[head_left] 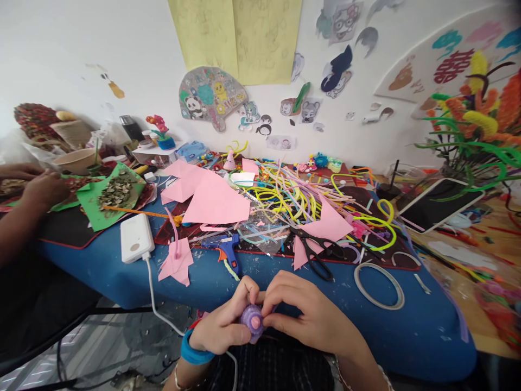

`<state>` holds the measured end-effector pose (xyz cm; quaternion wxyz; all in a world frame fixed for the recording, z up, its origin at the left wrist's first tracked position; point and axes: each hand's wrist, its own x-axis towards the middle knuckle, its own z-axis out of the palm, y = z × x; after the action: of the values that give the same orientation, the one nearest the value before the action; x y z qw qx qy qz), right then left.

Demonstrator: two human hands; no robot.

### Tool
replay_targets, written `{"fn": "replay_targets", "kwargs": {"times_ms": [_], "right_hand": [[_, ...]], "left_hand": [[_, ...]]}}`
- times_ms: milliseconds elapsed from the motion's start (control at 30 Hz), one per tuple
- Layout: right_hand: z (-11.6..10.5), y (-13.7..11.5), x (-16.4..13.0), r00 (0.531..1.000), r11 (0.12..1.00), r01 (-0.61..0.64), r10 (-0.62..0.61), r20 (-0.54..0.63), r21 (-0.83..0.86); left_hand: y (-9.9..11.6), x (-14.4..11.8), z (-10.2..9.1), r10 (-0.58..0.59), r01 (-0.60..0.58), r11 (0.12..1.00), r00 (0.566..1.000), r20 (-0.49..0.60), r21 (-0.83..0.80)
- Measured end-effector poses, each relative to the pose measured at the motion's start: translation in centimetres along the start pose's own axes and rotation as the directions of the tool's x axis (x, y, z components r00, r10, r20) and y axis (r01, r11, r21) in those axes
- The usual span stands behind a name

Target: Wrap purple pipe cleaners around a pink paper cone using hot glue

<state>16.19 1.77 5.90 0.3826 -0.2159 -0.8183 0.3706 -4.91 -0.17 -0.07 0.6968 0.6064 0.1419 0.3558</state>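
Observation:
Both my hands meet just below the table's front edge around a small purple fuzzy ball [251, 318] with a pink spot on it. My left hand [222, 325], with a blue band on the wrist, cups the ball from the left. My right hand [307, 314] pinches it from the right with thumb and fingertips. Just beyond my hands, a blue glue gun [227, 248] and black scissors [315, 252] lie on the blue table [407, 331].
Pink paper sheets [214, 203], a heap of coloured pipe cleaners [293, 193], a white tape ring [379, 286] and a white power bank [136, 238] with its cable cover the table. Another person's hands [38, 187] work at the far left by green paper. A tablet [439, 202] leans at right.

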Motion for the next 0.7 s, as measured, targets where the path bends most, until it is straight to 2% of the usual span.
{"fn": "replay_targets", "kwargs": {"times_ms": [100, 233, 467, 533, 633, 700], "right_hand": [[0.0, 0.0, 0.0, 0.998, 0.998, -0.053, 0.053, -0.018, 0.027], [0.4, 0.3, 0.0, 0.993, 0.988, -0.116, 0.114, 0.017, 0.102], [1.9, 1.3, 0.0, 0.961, 0.937, -0.265, 0.276, -0.016, 0.228], [2.2, 1.9, -0.1, 0.952, 0.916, -0.29, 0.306, -0.014, 0.277], [2.3, 3.3, -0.5, 0.965, 0.873, -0.222, 0.259, -0.027, 0.435], [2.1, 4.2, -0.7, 0.974, 0.853, -0.12, 0.199, -0.104, 0.508]], "left_hand": [[-0.1, -0.2, -0.3, -0.051, 0.051, 0.998, 0.999, 0.003, 0.046], [-0.8, -0.4, -0.7, -0.072, 0.075, 0.996, 0.996, -0.05, 0.057], [-1.5, -0.1, -0.6, -0.108, 0.086, 0.984, 0.984, -0.144, -0.156], [-1.6, 0.1, -0.4, -0.096, 0.063, 0.972, 0.986, -0.137, -0.227], [-1.8, 0.4, 0.2, -0.05, 0.008, 0.933, 0.993, -0.108, -0.36], [-2.0, 0.6, 0.5, -0.016, -0.02, 0.896, 0.997, -0.076, -0.443]]}}
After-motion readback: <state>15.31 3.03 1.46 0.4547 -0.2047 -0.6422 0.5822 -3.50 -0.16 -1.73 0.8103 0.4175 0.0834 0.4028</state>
